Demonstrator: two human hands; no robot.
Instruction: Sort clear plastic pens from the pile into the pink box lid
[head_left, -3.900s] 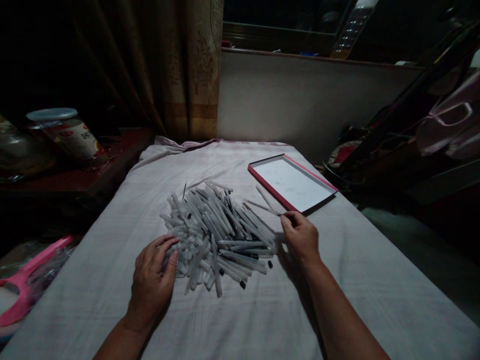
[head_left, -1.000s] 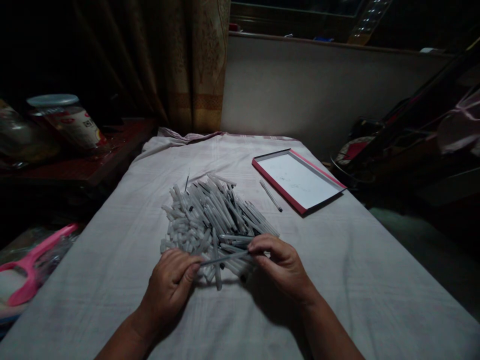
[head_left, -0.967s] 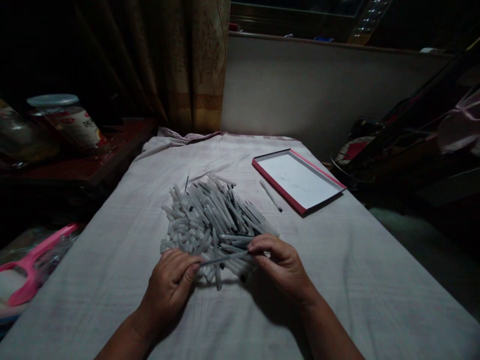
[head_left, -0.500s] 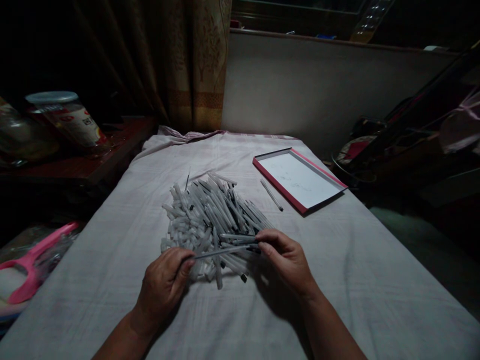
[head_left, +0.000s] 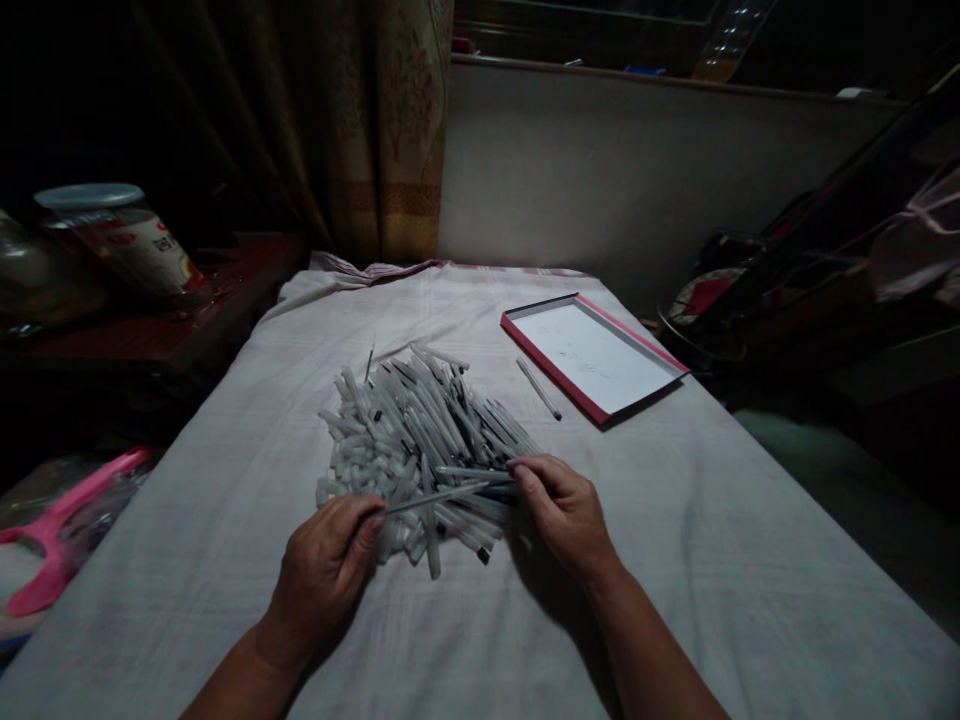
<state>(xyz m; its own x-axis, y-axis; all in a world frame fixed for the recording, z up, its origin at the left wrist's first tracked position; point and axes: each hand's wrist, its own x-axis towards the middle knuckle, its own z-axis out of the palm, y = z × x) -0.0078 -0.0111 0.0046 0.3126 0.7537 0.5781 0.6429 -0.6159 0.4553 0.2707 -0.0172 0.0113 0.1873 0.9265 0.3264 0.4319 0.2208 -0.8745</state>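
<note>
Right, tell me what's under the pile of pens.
The pile rests on a pale cloth, which shows around its edges. What lies beneath its middle is covered, and the left hand hides part of the near side.

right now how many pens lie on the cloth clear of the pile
1: on the cloth, a pen between the pile and the tray. The rod in the left hand isn't counted. Any under that hand or the right hand would be hidden.
</note>
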